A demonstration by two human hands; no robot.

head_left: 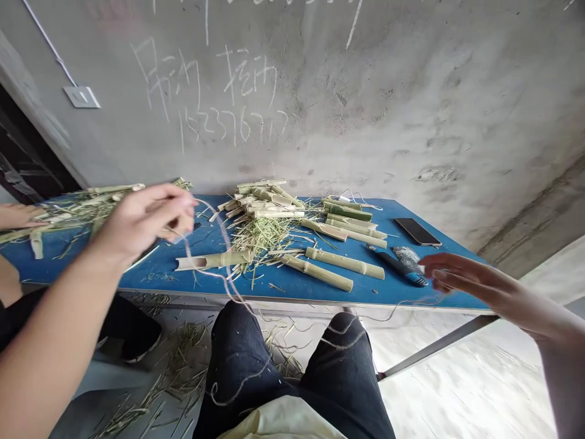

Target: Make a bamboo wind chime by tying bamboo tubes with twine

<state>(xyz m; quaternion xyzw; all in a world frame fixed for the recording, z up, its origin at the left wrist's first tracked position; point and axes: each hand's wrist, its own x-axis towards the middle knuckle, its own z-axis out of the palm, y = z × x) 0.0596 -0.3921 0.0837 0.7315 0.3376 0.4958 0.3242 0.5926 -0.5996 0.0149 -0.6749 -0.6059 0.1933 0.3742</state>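
Observation:
My left hand is raised over the left part of the table, its fingers pinched shut on a thin pale string. The string hangs in a loose loop, drapes across my knees and runs toward the right. Its other end reaches my right hand, whose thumb and fingers are closed on it beyond the table's right front edge. Between my hands lie split bamboo pieces: one hollow half opens to the left, and two more lie near the front edge.
On the blue table are a pile of bamboo pieces, shavings, a blue-handled tool, a grey block and a phone. Another person's hand rests at far left beside bamboo strips. A concrete wall stands behind.

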